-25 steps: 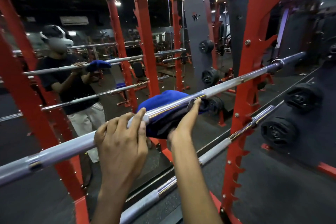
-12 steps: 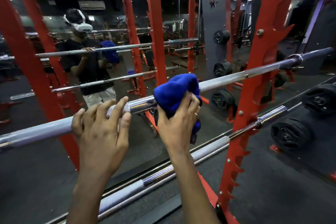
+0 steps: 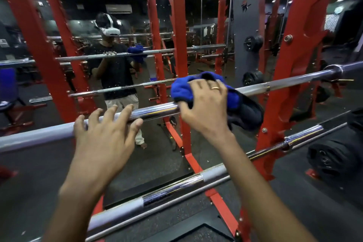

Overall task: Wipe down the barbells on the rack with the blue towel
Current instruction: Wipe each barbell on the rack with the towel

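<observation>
The upper barbell (image 3: 157,109) crosses the view from lower left to upper right on the red rack (image 3: 290,68). A blue towel (image 3: 181,88) is bunched over this bar near its middle, its dark end hanging on the right. My right hand (image 3: 204,104) grips the towel from above, wrapped round the bar. Just left of it, my left hand (image 3: 106,131) holds the bare bar, fingers hooked over the top and thumb in front. A second barbell (image 3: 172,188) lies lower on the rack, untouched.
A wall mirror (image 3: 196,25) behind the rack reflects me, the bars and the towel. Black weight plates (image 3: 330,159) sit on pegs low at the right, with more plates (image 3: 253,41) on a grey stand behind. The floor is dark rubber.
My right hand has turned over the top of the bar with the towel and slid a little to the right. My left hand has kept its hold on the bar.
</observation>
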Tool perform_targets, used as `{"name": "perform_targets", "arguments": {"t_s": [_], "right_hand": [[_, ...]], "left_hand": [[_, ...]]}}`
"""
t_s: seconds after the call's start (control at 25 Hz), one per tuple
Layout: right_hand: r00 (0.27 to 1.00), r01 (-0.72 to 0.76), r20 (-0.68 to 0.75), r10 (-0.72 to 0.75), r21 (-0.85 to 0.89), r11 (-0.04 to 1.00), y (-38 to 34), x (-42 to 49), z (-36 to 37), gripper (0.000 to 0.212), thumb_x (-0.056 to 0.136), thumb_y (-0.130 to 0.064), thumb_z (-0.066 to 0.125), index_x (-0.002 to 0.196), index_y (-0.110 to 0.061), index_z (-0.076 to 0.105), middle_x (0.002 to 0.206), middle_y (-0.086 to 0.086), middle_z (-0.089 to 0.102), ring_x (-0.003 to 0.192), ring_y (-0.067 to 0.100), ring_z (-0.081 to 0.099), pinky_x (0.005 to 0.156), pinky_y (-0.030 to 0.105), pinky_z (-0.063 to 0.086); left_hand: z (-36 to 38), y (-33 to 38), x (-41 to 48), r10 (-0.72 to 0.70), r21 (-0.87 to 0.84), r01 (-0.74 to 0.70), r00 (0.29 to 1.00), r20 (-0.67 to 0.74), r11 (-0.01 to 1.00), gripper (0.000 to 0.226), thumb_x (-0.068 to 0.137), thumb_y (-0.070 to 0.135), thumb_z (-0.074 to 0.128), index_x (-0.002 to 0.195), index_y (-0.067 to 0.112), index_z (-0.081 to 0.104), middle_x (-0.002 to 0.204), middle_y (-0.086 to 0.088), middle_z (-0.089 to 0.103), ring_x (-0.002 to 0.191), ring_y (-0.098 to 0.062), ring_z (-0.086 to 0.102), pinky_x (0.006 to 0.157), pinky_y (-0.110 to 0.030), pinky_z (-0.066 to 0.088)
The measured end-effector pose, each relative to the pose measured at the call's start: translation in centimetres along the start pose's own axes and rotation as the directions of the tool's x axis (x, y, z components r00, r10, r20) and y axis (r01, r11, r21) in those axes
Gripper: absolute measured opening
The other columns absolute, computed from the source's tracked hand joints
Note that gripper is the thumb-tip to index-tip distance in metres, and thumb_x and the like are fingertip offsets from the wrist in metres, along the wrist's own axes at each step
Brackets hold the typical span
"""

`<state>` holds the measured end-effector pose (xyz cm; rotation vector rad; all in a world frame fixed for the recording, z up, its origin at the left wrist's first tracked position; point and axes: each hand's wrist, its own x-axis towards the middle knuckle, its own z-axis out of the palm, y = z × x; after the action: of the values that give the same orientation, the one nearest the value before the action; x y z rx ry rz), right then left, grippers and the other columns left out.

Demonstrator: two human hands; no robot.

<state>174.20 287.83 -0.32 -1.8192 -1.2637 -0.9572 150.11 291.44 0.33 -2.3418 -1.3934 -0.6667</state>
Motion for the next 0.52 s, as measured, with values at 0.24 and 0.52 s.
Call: {"name": "perform_targets", "arguments": {"t_s": [0.24, 0.52], "right_hand": [[0.994, 0.039, 0.094, -0.049, 0.103, 0.994, 7.4, 3.1, -0.5, 0.031, 0.082, -0.044, 0.052, 0.091, -0.016, 0.063, 0.085, 0.007, 0.065, 0.085, 0.034, 0.063, 0.076, 0.039, 0.041], [0.998, 0.028, -0.058, -0.022, 0.105, 0.994, 7.8, 0.6, 0.8, 0.035, 0.079, -0.039, 0.057, 0.099, -0.012, 0.067, 0.090, 0.006, 0.067, 0.094, 0.031, 0.060, 0.105, 0.044, 0.037]], "left_hand": [[-1.1, 4.4, 5.7, 0.266, -0.181, -0.234, 0.948, 0.176, 0.955, 0.056, 0.102, 0.061, 0.021, 0.150, 0.040, 0.041, 0.137, -0.001, 0.063, 0.124, -0.028, 0.059, 0.086, -0.039, 0.049], [2.3, 4.7, 4.4, 0.318, -0.067, -0.332, 0.934, -0.163, 0.941, 0.051, 0.102, 0.056, 0.029, 0.133, 0.034, 0.063, 0.097, 0.003, 0.074, 0.085, -0.028, 0.071, 0.058, -0.034, 0.048]]}}
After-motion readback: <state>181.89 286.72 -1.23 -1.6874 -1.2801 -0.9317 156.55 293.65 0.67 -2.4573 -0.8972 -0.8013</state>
